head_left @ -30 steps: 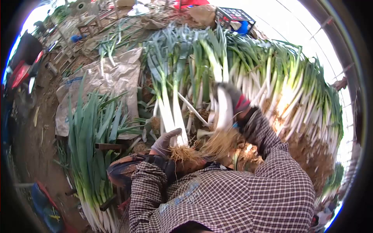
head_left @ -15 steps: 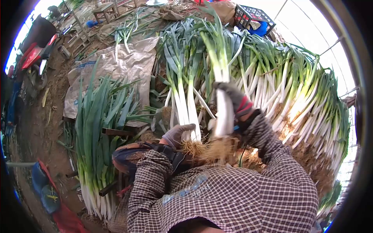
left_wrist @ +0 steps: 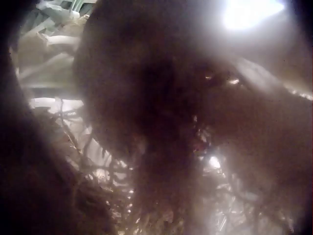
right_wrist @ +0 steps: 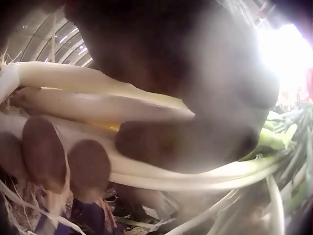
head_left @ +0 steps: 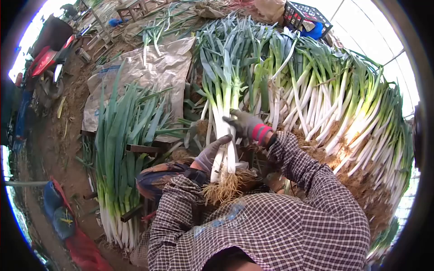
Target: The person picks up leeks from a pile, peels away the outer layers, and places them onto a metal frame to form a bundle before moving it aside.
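In the head view the left hand [head_left: 210, 155] grips a bundle of leeks [head_left: 220, 108] low on the white stalks, just above the bushy roots [head_left: 224, 187]. The gloved right hand [head_left: 246, 124] lies against the bundle's right side, its fingers extended toward the stalks. Seen from the right wrist, white stalks [right_wrist: 98, 105] run across, with left-hand fingers [right_wrist: 44, 152] curled over them at lower left; the dark, blurred right hand [right_wrist: 195, 83] reaches one finger over them. A dark blur covers most of the left wrist view, with roots [left_wrist: 107, 174] below and pale stalks [left_wrist: 56, 73] at left.
A long row of leeks [head_left: 316, 99] curves along the right. Another leek pile [head_left: 126, 144] lies at left, across dark metal bars, beside a crumpled sack [head_left: 149, 72]. A black crate [head_left: 306, 19] stands at the back; a red mesh bag [head_left: 81, 246] lies at lower left.
The right hand has brought its leeks left against those in the left hand, and its fingers have come loose from them. The head view has shifted, so the surroundings appear farther right.
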`<state>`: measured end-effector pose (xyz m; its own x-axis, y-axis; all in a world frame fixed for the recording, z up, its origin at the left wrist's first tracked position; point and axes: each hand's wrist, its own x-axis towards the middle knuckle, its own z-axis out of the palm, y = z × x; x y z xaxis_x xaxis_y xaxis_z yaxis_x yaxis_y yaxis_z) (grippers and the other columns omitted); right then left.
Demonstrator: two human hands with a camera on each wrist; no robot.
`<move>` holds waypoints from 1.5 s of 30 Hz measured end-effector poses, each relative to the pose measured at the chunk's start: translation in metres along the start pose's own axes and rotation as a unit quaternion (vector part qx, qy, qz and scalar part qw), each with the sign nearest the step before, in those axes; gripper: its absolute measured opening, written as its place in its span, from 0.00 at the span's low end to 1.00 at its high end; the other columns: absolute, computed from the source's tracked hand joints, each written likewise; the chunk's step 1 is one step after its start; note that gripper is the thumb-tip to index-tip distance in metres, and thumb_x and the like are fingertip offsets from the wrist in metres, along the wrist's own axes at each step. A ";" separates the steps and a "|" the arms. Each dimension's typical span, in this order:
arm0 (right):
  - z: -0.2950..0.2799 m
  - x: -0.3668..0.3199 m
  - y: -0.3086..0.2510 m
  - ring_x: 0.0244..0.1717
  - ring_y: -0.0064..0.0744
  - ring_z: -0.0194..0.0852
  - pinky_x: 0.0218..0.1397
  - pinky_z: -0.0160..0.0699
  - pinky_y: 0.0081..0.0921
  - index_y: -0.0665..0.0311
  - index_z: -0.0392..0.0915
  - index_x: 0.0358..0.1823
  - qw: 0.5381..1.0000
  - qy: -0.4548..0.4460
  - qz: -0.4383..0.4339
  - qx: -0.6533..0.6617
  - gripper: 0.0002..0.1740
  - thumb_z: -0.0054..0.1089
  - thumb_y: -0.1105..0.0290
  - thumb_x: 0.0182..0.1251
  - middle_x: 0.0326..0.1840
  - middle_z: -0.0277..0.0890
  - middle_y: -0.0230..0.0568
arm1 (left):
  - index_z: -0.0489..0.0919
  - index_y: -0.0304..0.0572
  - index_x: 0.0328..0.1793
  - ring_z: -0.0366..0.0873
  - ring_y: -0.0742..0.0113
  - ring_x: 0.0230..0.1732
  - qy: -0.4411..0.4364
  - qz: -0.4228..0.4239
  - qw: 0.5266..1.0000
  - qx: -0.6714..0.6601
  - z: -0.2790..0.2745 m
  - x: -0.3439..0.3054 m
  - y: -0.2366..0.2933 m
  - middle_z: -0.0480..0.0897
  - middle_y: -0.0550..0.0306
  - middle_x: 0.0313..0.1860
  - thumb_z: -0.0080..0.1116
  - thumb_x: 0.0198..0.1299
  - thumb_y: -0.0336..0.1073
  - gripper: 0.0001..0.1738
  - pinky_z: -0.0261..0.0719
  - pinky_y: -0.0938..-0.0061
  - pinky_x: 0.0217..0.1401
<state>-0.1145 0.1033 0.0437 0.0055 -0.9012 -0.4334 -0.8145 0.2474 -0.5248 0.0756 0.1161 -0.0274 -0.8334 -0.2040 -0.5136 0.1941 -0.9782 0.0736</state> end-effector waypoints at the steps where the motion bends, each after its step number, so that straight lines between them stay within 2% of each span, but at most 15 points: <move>1: 0.006 0.015 0.018 0.53 0.45 0.82 0.53 0.81 0.31 0.48 0.59 0.75 0.997 0.024 0.071 0.023 0.34 0.53 0.47 0.72 0.54 0.80 0.55 | 0.79 0.36 0.48 0.85 0.54 0.34 -0.016 -0.012 1.000 -0.004 0.007 -0.007 0.005 0.84 0.51 0.33 0.67 0.60 0.47 0.21 0.87 0.57 0.42; 3: 0.019 0.032 0.064 0.63 0.49 0.72 0.65 0.72 0.38 0.53 0.57 0.75 0.954 0.030 0.049 0.295 0.42 0.50 0.37 0.68 0.65 0.70 0.57 | 0.80 0.33 0.47 0.86 0.54 0.36 0.064 -0.032 0.996 0.044 0.018 -0.025 0.008 0.86 0.45 0.39 0.67 0.60 0.42 0.19 0.86 0.62 0.43; 7: 0.047 0.052 0.097 0.68 0.50 0.66 0.70 0.68 0.47 0.63 0.55 0.75 0.612 -0.212 0.126 0.751 0.57 0.51 0.24 0.57 0.73 0.62 0.52 | 0.79 0.36 0.49 0.83 0.55 0.33 0.089 -0.019 0.986 0.141 0.018 -0.034 0.015 0.85 0.48 0.37 0.67 0.60 0.43 0.19 0.84 0.66 0.40; 9: 0.065 0.060 0.063 0.69 0.45 0.65 0.71 0.67 0.47 0.64 0.57 0.74 0.584 -0.310 -0.015 0.750 0.61 0.53 0.21 0.52 0.73 0.62 0.49 | 0.79 0.38 0.52 0.81 0.61 0.35 0.095 0.006 0.971 0.220 0.036 -0.054 0.014 0.83 0.53 0.39 0.68 0.59 0.43 0.20 0.81 0.72 0.40; 10: 0.085 0.075 0.058 0.71 0.42 0.63 0.75 0.61 0.45 0.61 0.59 0.74 0.548 -0.217 0.042 0.806 0.59 0.51 0.21 0.54 0.73 0.62 0.44 | 0.78 0.37 0.53 0.81 0.62 0.39 0.095 0.017 0.955 0.282 0.038 -0.063 0.014 0.83 0.53 0.41 0.68 0.59 0.43 0.22 0.80 0.72 0.43; 13: 0.106 0.072 0.009 0.70 0.43 0.63 0.74 0.62 0.46 0.59 0.57 0.75 0.556 -0.093 -0.102 0.820 0.59 0.53 0.22 0.53 0.74 0.61 0.44 | 0.74 0.33 0.62 0.76 0.65 0.55 0.111 0.012 0.916 0.384 0.050 -0.108 0.019 0.80 0.51 0.54 0.72 0.55 0.41 0.32 0.72 0.72 0.62; 14: 0.111 0.068 -0.008 0.70 0.43 0.64 0.73 0.62 0.46 0.58 0.56 0.76 0.550 -0.054 -0.154 0.819 0.59 0.54 0.22 0.52 0.74 0.61 0.44 | 0.76 0.34 0.59 0.77 0.66 0.51 0.106 0.074 0.889 0.440 0.050 -0.124 0.015 0.81 0.52 0.50 0.73 0.54 0.41 0.30 0.74 0.72 0.57; 16: 0.110 0.052 -0.024 0.70 0.42 0.62 0.74 0.61 0.45 0.54 0.55 0.77 0.469 -0.139 -0.164 0.857 0.57 0.50 0.22 0.55 0.75 0.61 0.41 | 0.76 0.32 0.57 0.76 0.68 0.50 0.109 0.170 0.822 0.532 0.054 -0.160 -0.002 0.82 0.51 0.48 0.75 0.50 0.44 0.33 0.75 0.71 0.57; 21: 0.104 0.018 -0.083 0.71 0.42 0.62 0.75 0.61 0.45 0.53 0.55 0.77 0.539 -0.192 -0.217 0.791 0.56 0.50 0.22 0.56 0.75 0.60 0.39 | 0.62 0.33 0.71 0.76 0.64 0.57 0.234 0.165 0.691 0.663 0.061 -0.262 -0.023 0.79 0.47 0.56 0.78 0.45 0.50 0.52 0.74 0.70 0.61; 22: 0.099 0.012 -0.105 0.71 0.42 0.61 0.74 0.62 0.46 0.52 0.55 0.77 0.564 -0.175 -0.221 0.776 0.56 0.51 0.22 0.55 0.74 0.60 0.38 | 0.65 0.33 0.69 0.80 0.53 0.56 0.261 0.178 0.675 0.667 0.065 -0.282 -0.025 0.81 0.39 0.54 0.76 0.43 0.51 0.51 0.75 0.65 0.61; 26: 0.090 -0.003 -0.192 0.72 0.42 0.60 0.76 0.59 0.48 0.53 0.55 0.76 0.573 -0.261 -0.311 0.712 0.58 0.58 0.24 0.51 0.74 0.60 0.38 | 0.65 0.35 0.71 0.79 0.65 0.52 0.349 0.188 0.636 0.662 0.078 -0.372 -0.034 0.82 0.48 0.52 0.80 0.42 0.43 0.51 0.77 0.70 0.59; 28: 0.103 -0.013 -0.242 0.74 0.42 0.57 0.79 0.51 0.48 0.52 0.56 0.77 0.481 -0.377 -0.329 0.720 0.51 0.56 0.30 0.59 0.77 0.58 0.36 | 0.63 0.35 0.73 0.78 0.66 0.54 0.359 0.215 0.657 0.627 0.074 -0.423 -0.038 0.81 0.49 0.55 0.80 0.41 0.39 0.53 0.76 0.70 0.59; 33: 0.164 -0.035 -0.347 0.70 0.36 0.64 0.78 0.59 0.39 0.56 0.63 0.71 0.381 -0.529 -0.218 0.727 0.37 0.61 0.47 0.66 0.70 0.68 0.37 | 0.66 0.37 0.71 0.79 0.68 0.53 0.452 0.155 0.642 0.599 0.045 -0.536 -0.052 0.82 0.52 0.54 0.78 0.41 0.35 0.48 0.77 0.70 0.59; 39: 0.319 -0.045 -0.398 0.64 0.32 0.70 0.72 0.66 0.40 0.52 0.70 0.64 0.583 -0.495 -0.101 0.636 0.36 0.62 0.39 0.62 0.63 0.74 0.30 | 0.74 0.38 0.66 0.80 0.59 0.54 0.551 -0.102 0.633 0.534 -0.082 -0.607 -0.052 0.82 0.50 0.56 0.80 0.32 0.44 0.49 0.74 0.70 0.63; 45: 0.407 0.003 -0.376 0.64 0.37 0.70 0.68 0.71 0.39 0.57 0.67 0.67 0.631 -0.530 0.063 0.563 0.31 0.55 0.45 0.71 0.65 0.71 0.38 | 0.71 0.40 0.70 0.72 0.48 0.67 0.621 -0.124 0.548 0.546 -0.296 -0.551 -0.062 0.74 0.42 0.67 0.78 0.32 0.54 0.55 0.69 0.64 0.70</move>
<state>0.4282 0.1519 -0.0586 0.8525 -0.2530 -0.4573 0.0780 0.9268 -0.3674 0.6762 0.3001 -0.0020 0.3623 -0.5393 -0.7602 -0.8369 -0.5473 -0.0106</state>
